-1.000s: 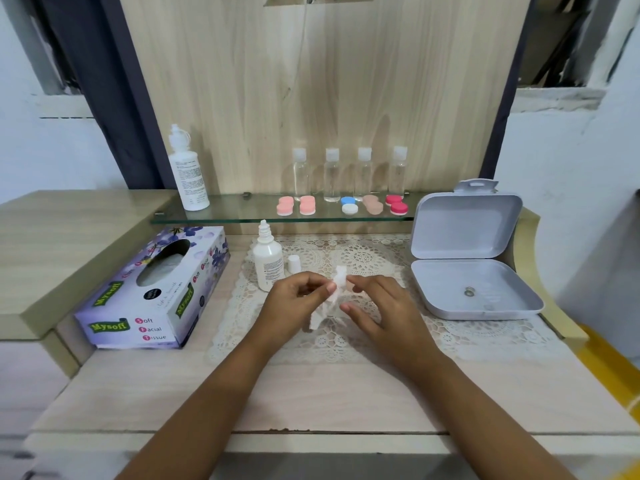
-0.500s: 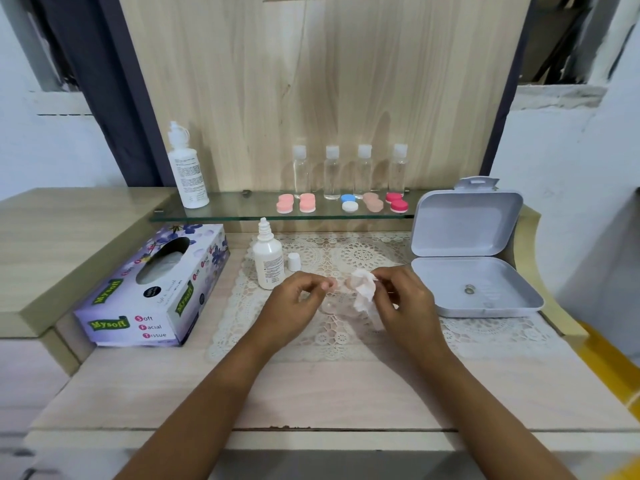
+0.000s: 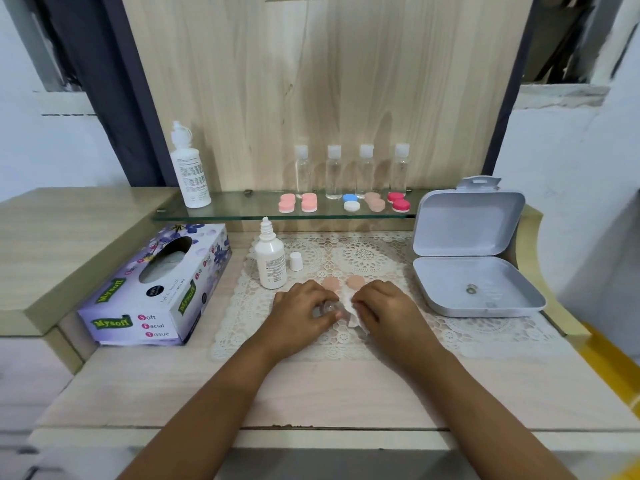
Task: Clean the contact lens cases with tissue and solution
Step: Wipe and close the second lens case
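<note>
Your left hand (image 3: 304, 315) curls its fingers round 1 clear lens case (image 3: 327, 308) over the lace mat (image 3: 381, 258). Your right hand (image 3: 384, 311) pinches 1 white tissue (image 3: 347, 301) against it. 2 peach caps (image 3: 331, 283) lie just beyond, while 5 capped cases (image 3: 350, 202) and 4 clear bottles (image 3: 333, 173) sit on the glass shelf (image 3: 242, 211).

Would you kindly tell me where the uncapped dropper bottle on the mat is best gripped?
Probably the dropper bottle round its cylindrical body, from the front: it stands upright, its nozzle is narrow, and the cap stands close beside it.
</note>
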The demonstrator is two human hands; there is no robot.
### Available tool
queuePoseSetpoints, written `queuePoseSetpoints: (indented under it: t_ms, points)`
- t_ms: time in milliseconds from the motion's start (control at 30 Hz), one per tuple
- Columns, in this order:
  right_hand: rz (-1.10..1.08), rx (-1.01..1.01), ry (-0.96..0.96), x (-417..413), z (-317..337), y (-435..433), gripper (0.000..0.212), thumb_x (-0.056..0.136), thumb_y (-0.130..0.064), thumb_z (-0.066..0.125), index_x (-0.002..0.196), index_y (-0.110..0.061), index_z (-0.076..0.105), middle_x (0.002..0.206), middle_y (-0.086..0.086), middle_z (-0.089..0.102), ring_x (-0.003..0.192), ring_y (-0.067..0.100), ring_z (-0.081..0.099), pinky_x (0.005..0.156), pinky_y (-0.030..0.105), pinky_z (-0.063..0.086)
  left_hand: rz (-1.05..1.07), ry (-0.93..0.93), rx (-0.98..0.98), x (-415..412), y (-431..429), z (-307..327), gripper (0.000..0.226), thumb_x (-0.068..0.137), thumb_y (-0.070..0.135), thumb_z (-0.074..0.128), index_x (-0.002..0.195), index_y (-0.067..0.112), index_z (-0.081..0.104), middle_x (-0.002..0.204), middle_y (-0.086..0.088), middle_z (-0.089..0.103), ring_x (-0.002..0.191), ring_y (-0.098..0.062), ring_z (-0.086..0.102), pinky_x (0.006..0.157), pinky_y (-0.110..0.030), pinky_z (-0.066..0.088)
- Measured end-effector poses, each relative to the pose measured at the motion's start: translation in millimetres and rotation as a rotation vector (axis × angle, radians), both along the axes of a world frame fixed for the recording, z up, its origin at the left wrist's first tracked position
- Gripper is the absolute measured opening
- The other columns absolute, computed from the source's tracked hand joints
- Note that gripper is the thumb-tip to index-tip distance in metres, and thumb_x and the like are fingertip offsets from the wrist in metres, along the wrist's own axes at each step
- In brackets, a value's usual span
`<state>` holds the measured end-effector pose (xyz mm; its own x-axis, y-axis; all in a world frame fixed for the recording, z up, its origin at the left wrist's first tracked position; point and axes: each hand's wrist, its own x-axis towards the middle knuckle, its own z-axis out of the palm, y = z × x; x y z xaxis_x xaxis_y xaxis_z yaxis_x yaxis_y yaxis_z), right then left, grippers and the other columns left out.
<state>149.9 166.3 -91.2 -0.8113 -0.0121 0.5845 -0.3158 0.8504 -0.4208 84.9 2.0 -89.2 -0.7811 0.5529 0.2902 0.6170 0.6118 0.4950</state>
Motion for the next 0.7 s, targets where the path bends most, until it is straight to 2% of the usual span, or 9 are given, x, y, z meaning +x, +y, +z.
queuePoseSetpoints:
  t_ms: [67,167,267,333,433,567,633,700]
  points:
    - [-0.017,0.1,0.011,1.6,-1.7,-1.8,0.029,0.085,-0.032,0.047,0.076,-0.015,0.068,0.084,-0.002,0.061,0.076,0.021,0.056,0.065,0.039,0.048,-0.003,0.015,-0.008,0.2,0.1,-0.9,0.03,0.088,0.041,0.057,0.114,0.027,0.062,0.114,0.012,0.054,0.113,-0.005,0.043,0.096,-0.032,0.026]
    - [-0.086,0.196,-0.029,6.8,-4.5,-5.0,0.031,0.082,-0.044,0.051,0.08,-0.019,0.069,0.097,-0.002,0.061,0.084,0.019,0.057,0.066,0.033,0.048,-0.014,0.018,-0.011,-1.1,0.3,-1.7,0.03,0.089,0.04,0.055,0.115,0.027,0.062,0.116,0.012,0.054,0.115,-0.005,0.043,0.094,-0.032,0.025]
    - [-0.068,0.206,-0.037,5.5,-8.6,-2.0,0.021,0.083,-0.032,0.053,0.083,-0.016,0.066,0.097,0.001,0.057,0.082,0.023,0.057,0.065,0.029,0.04,-0.022,0.017,-0.018,-1.8,-0.5,-2.2,0.03,0.089,0.039,0.058,0.116,0.027,0.063,0.115,0.011,0.055,0.113,-0.006,0.044,0.099,-0.037,0.03]
    - [-0.06,0.18,-0.034,2.2,-10.6,-0.7,0.012,0.082,-0.021,0.057,0.08,-0.013,0.065,0.093,0.002,0.054,0.079,0.025,0.055,0.065,0.027,0.037,-0.025,0.017,-0.014,-2.4,-0.7,-2.9,0.031,0.088,0.04,0.058,0.115,0.027,0.063,0.113,0.012,0.055,0.112,-0.006,0.046,0.1,-0.039,0.031]
    - [-0.037,0.135,-0.044,-0.7,-9.6,-1.5,0.011,0.082,-0.017,0.057,0.078,-0.01,0.064,0.088,0.004,0.051,0.073,0.023,0.053,0.062,0.028,0.039,-0.021,0.019,-0.025,-2.9,-0.3,-3.0,0.031,0.088,0.041,0.057,0.115,0.027,0.063,0.113,0.013,0.054,0.112,-0.005,0.046,0.1,-0.039,0.031]
    - [0.005,0.061,-0.07,-3.6,-8.5,-2.6,0.033,0.083,-0.026,0.041,0.085,-0.005,0.066,0.089,0.004,0.051,0.069,0.02,0.052,0.063,0.028,0.043,-0.026,0.015,-0.03,-2.8,-0.2,-2.8,0.031,0.088,0.042,0.057,0.115,0.028,0.064,0.112,0.013,0.054,0.113,-0.005,0.045,0.1,-0.039,0.031]
    - [0.012,-0.007,-0.074,-4.1,-8.0,-2.1,0.04,0.08,-0.028,0.035,0.086,-0.004,0.066,0.089,0.003,0.051,0.069,0.014,0.05,0.065,0.02,0.038,-0.029,0.019,-0.022,-2.6,-0.6,-3.4,0.03,0.088,0.042,0.057,0.114,0.028,0.064,0.112,0.013,0.054,0.113,-0.004,0.045,0.1,-0.038,0.03]
    - [0.006,-0.069,-0.067,-2.0,-5.2,-0.9,0.027,0.083,-0.021,0.041,0.087,-0.006,0.064,0.089,0.002,0.054,0.072,0.013,0.051,0.066,0.018,0.038,-0.03,0.029,-0.019,-1.9,-0.4,-2.8,0.03,0.089,0.041,0.056,0.115,0.028,0.064,0.114,0.013,0.054,0.113,-0.004,0.044,0.099,-0.035,0.028]
